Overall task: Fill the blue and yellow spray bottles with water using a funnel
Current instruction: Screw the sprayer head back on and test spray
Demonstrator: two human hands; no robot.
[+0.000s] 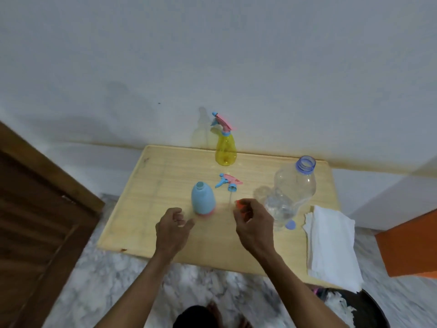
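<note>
The blue spray bottle [203, 198] stands upright at the table's middle with its neck uncovered. Its pink and blue spray head [229, 182] lies on the table just right of it. The yellow spray bottle [225, 147] stands at the far edge with its spray head screwed on. My right hand [254, 223] is closed around a small orange-red object [240, 204], likely the funnel, mostly hidden by my fingers. My left hand [173, 227] hovers just in front of the blue bottle, fingers curled and apart, holding nothing.
A large clear water bottle [294, 185] without its cap stands at the right, its blue cap [290, 225] on the wooden table [142, 209] beside it. A folded white cloth [331, 247] covers the right front corner. A wooden door is at left, an orange object at right.
</note>
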